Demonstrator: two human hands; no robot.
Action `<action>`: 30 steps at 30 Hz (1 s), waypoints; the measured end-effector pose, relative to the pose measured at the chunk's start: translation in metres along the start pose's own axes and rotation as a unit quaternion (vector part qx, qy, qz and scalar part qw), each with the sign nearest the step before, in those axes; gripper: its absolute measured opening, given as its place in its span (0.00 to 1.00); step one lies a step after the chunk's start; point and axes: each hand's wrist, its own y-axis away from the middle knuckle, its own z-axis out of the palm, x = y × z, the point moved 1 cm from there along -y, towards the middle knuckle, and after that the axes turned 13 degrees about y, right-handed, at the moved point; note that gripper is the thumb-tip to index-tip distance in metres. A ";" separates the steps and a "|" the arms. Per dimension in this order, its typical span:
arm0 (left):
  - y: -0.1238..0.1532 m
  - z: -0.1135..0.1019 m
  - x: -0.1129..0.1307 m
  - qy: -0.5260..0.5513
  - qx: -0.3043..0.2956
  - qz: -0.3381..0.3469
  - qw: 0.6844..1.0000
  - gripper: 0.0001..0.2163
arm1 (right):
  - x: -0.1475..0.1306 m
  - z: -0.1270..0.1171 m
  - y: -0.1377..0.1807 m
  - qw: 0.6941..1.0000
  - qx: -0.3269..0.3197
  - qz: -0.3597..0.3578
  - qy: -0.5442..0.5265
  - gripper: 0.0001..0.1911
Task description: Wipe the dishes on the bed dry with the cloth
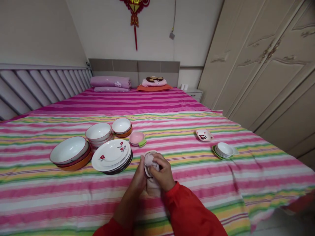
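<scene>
Low over the striped bedspread, my left hand [139, 175] grips a small pale dish [146, 171], mostly covered by fingers and fabric. In my right hand [164, 172] is a bunched pale pink cloth [149, 159], pressed against the inside of the dish, with its loose end hanging below. Left of my hands lies a stack of white flowered plates [110, 152] on dark ones. Just beyond them sits a pink bowl [137, 137] with a green tab.
White red-rimmed bowls [70, 149] stand stacked at left, with more bowl stacks [98, 131] [121, 125] behind. At right lie a square patterned dish [204, 134] and nested small bowls [224, 149]. Folded bedding [110, 82] rests by the headboard [157, 67]; a wardrobe [265, 65] flanks the bed.
</scene>
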 end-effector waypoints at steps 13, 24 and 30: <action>-0.005 -0.019 -0.006 -0.103 -0.048 0.063 0.992 0.20 | 0.017 -0.006 -0.004 0.986 0.110 0.034 0.119 0.10; -0.004 -0.022 0.002 -0.174 -0.133 0.167 0.961 0.37 | 0.035 0.007 0.002 0.899 0.060 0.357 -0.245 0.13; 0.002 -0.014 -0.002 -0.152 -0.134 0.071 0.977 0.28 | 0.039 -0.006 -0.003 0.923 0.160 0.320 -0.144 0.13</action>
